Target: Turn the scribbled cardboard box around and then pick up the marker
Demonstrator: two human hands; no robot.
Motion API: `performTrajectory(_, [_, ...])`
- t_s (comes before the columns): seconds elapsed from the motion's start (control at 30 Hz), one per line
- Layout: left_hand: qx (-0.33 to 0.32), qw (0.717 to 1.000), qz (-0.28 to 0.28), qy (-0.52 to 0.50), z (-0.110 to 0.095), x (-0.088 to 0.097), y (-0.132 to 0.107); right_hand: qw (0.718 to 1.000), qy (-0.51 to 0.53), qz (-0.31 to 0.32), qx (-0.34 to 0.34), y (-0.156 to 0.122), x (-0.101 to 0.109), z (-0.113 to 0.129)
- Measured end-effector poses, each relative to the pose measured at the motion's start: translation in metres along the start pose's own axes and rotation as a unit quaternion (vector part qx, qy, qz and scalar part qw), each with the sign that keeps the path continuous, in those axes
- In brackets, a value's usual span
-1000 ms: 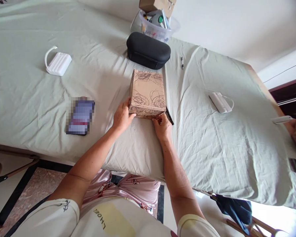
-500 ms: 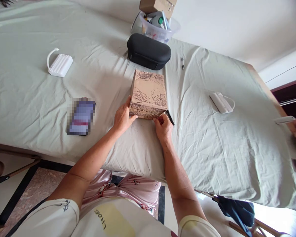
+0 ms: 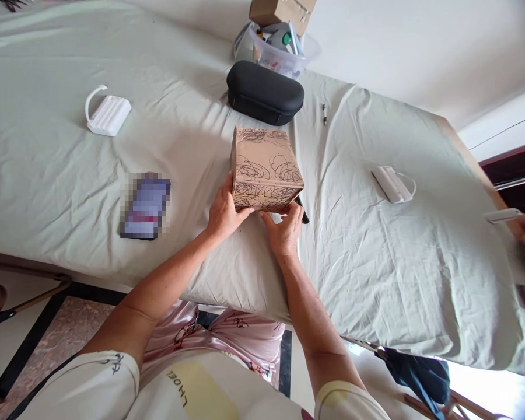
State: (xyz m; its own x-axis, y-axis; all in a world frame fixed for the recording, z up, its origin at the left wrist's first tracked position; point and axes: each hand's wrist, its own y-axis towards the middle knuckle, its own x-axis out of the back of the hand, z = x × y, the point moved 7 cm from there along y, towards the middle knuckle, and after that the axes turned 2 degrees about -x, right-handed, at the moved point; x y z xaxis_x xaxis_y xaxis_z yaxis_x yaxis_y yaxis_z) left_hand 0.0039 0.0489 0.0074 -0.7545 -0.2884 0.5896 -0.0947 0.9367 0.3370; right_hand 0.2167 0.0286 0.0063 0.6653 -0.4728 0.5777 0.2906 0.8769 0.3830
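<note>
The left hand (image 3: 223, 214) is holding the scribbled cardboard box (image 3: 266, 166) at its near left corner, the right hand (image 3: 285, 230) is holding its near right lower edge; it is sitting mid-worktop (image 3: 359, 262), nearer than the black case (image 3: 265, 93).

Pretty sure this is somebody's home. There's a wrinkled pale green sheet (image 3: 354, 262) spread out as a cover, a well-filled plastic tub (image 3: 275, 61) at 12 o'clock, plain white wall (image 3: 354, 35) around 1, marbled floor tile (image 3: 56, 332) at 8, and pink, satiny pajama-style pants (image 3: 245, 338) at 6. The dark red bit (image 3: 511, 157) near 3 might be furniture, but it's cut off.
</note>
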Motion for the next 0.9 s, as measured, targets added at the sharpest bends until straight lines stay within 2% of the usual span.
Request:
performTrajectory(0.17, [-0.009, 1.000, 0.021, 0.015, -0.002, -0.003, -0.001, 1.000, 0.026, 0.002, -0.011, 0.003, 0.001, -0.008])
performTrajectory(0.4, [-0.001, 0.999, 0.041, 0.011, 0.002, 0.003, 0.006, 0.998, 0.040, 0.025, 0.035, 0.010, 0.006, -0.008])
performTrajectory(0.57, [0.005, 0.999, 0.053, 0.008, 0.002, 0.006, 0.008, 0.998, 0.039, 0.021, 0.041, 0.014, 0.012, -0.005])
performTrajectory(0.67, [0.016, 0.998, 0.061, 0.011, 0.004, 0.007, 0.010, 0.998, 0.053, 0.028, 0.036, 0.014, 0.012, -0.006])
performTrajectory(0.9, [-0.003, 0.997, 0.083, 0.008, 0.003, 0.008, 0.013, 0.996, 0.088, 0.026, 0.003, 0.014, 0.011, -0.009])
